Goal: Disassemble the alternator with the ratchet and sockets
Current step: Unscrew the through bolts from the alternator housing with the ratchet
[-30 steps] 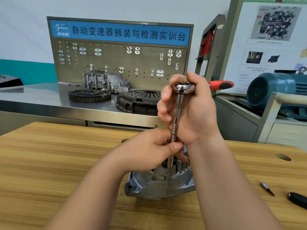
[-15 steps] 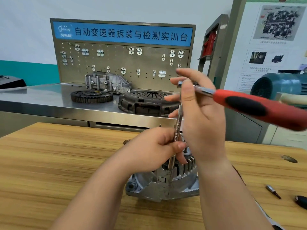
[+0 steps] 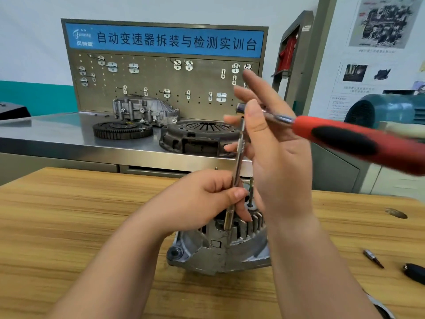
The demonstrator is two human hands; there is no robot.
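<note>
Head view. The alternator (image 3: 207, 254) sits on the wooden bench (image 3: 69, 226), directly in front of the person and below both hands. The extension bar (image 3: 239, 148) stands nearly upright and leans slightly to the right at its top. Its lower end sits in a recess on top of the housing. Whether a separate socket is fitted there cannot be told.

The ratchet (image 3: 356, 141) is seated on the top of the bar. Its red and black handle runs out to the right, roughly crosswise to the bar, and is blurred.

The left hand (image 3: 202, 199) is the lower one, just above the housing. It pinches the bar between thumb and fingers. The right hand (image 3: 276, 157) is up at the ratchet head. Its fingers are spread and nearly straight, and the thumb holds the neck of the tool against them.

Judgement: the next swing turns about the bar's upright axis, so the left hand must keep the bar plumb over the fastener.

A thin stud (image 3: 251, 187) rises from the housing just right of the bar.

Count:
- Alternator: one
- Ratchet: one
- Extension bar: one
- Loose bit (image 3: 373, 259): one, on the bench to the right
- Dark handle (image 3: 414, 272): one, near the bit and cut off by the frame edge

The steel bench (image 3: 46, 134) behind carries one ring gear (image 3: 123, 130), one clutch cover (image 3: 200, 139) and one cast housing (image 3: 145, 109).
</note>
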